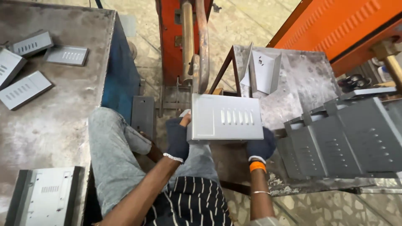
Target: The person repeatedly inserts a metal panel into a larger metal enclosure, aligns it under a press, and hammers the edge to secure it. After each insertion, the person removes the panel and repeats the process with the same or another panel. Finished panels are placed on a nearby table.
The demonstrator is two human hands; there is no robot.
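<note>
Left hand (177, 140), right hand (260, 147): fingers of both grasping grey slotted metal cover (225, 116) beside copper welder arms (195, 46).

No packages, labels, signs or screens observed in the head view. Surfaces checked: grey slotted sheet-metal panels, steel tables, orange machine housings; all bare metal or plain paint, none carrying a sticker, tag or display that can be made out.
</note>
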